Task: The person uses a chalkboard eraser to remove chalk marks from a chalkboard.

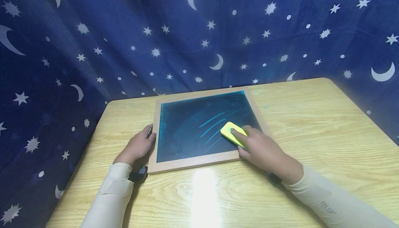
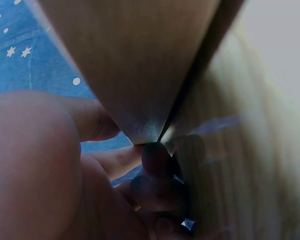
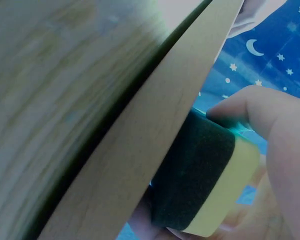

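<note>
A blackboard in a light wooden frame lies on the table, with several slanting blue strokes on its dark surface. My left hand holds the frame's left side. In the left wrist view its thumb and fingers are at the frame's edge, some fingers in shadow close to the tabletop. A yellow eraser is gripped in my right hand over the right part of the board, touching the ends of the strokes. The right wrist view shows the eraser's thick black pad behind the frame's front rail.
The wooden table has rounded far corners and a bright glare patch near its front. A dark blue curtain with moons and stars hangs behind and to the left. Black straps sit at both wrists.
</note>
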`<control>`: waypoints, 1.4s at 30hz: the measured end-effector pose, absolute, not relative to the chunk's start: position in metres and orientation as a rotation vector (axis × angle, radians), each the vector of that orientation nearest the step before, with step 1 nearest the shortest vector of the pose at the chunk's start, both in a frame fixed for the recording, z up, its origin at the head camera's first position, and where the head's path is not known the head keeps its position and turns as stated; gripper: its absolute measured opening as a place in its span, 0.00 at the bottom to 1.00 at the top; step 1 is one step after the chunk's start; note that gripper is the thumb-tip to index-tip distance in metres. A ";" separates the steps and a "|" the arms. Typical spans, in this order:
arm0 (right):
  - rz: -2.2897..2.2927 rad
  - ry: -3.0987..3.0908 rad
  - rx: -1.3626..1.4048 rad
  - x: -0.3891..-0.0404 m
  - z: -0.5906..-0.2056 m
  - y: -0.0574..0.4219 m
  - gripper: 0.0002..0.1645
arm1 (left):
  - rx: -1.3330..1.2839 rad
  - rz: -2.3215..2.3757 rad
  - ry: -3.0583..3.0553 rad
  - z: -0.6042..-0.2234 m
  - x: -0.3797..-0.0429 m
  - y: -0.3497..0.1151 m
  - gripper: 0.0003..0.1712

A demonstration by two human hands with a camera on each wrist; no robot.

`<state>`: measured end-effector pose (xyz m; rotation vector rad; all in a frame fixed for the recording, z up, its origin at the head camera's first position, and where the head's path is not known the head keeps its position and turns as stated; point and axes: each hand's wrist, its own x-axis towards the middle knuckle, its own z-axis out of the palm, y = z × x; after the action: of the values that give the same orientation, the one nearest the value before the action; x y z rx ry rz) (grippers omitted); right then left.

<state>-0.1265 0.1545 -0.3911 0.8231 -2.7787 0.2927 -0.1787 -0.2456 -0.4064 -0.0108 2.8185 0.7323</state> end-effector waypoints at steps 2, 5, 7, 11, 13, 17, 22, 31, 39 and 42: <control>0.294 -2.775 0.823 -0.126 -0.392 0.154 0.33 | -0.011 0.730 2.819 -0.406 -0.179 -0.245 0.35; 0.299 -2.773 0.820 -0.126 -0.393 0.153 0.33 | -0.009 0.730 2.821 -0.406 -0.178 -0.245 0.35; 0.301 -2.772 0.816 -0.126 -0.394 0.154 0.33 | -0.008 0.728 2.823 -0.406 -0.178 -0.245 0.35; 0.296 -2.779 0.801 -0.127 -0.394 0.155 0.33 | -0.008 0.723 2.825 -0.406 -0.179 -0.246 0.34; 0.286 -2.782 0.788 -0.128 -0.394 0.155 0.33 | -0.007 0.722 2.824 -0.406 -0.179 -0.246 0.35; 0.267 -2.782 0.771 -0.129 -0.394 0.156 0.33 | -0.007 0.724 2.824 -0.406 -0.179 -0.245 0.35; 0.273 -2.771 0.786 -0.129 -0.393 0.156 0.33 | -0.008 0.722 2.827 -0.406 -0.179 -0.246 0.35; 0.324 -2.763 0.832 -0.122 -0.392 0.149 0.33 | -0.003 0.721 2.826 -0.406 -0.179 -0.246 0.34; 0.300 -2.764 0.864 -0.118 -0.392 0.140 0.33 | 0.005 0.714 2.831 -0.407 -0.179 -0.246 0.34; 0.273 -2.757 0.878 -0.117 -0.393 0.137 0.32 | 0.005 0.717 2.830 -0.406 -0.179 -0.246 0.34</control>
<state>-0.1167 0.1374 -0.3929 0.8777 -2.7567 0.2729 -0.1786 -0.2462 -0.4063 0.0048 2.8302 0.7166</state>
